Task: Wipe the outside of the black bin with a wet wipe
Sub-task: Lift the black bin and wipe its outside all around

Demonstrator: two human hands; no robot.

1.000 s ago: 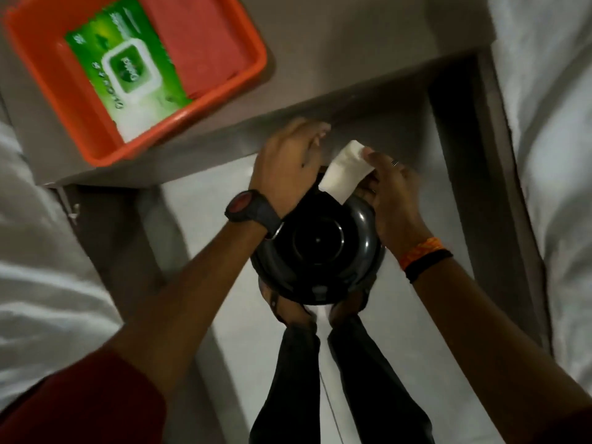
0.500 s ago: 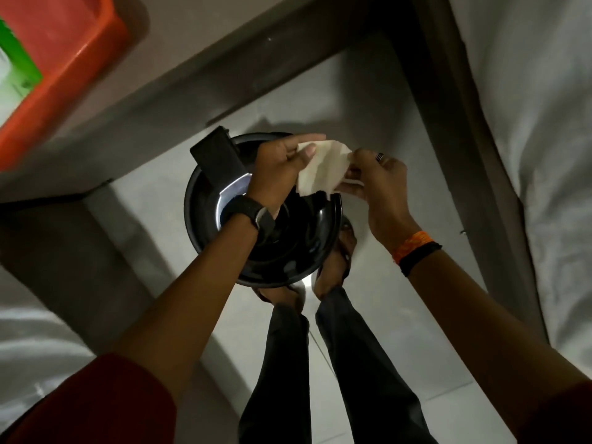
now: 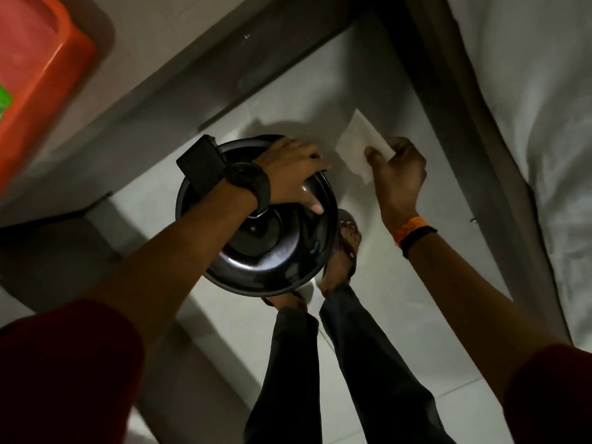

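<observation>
The round black bin [image 3: 272,251] stands on the pale floor below me, seen from straight above, its glossy lid shut and a black hinge tab at its back left. My left hand [image 3: 293,169] rests on the lid's far rim, fingers wrapped over the edge and thumb lying on the lid. My right hand [image 3: 398,169] hovers to the right of the bin, apart from it, and pinches a white wet wipe [image 3: 355,144] that hangs open to the upper left of the fingers.
An orange tray [image 3: 48,88] with a green wipes pack sits on the grey table [image 3: 192,49] at the upper left. The table's leg [image 3: 448,107] runs down the right side beside a white sheet [image 3: 528,123]. My feet [image 3: 342,251] stand just right of and behind the bin.
My hands have separated: the left let go of the wipe and came down onto the bin's rim, while the right carried the wipe off to the right. The view has shifted right.
</observation>
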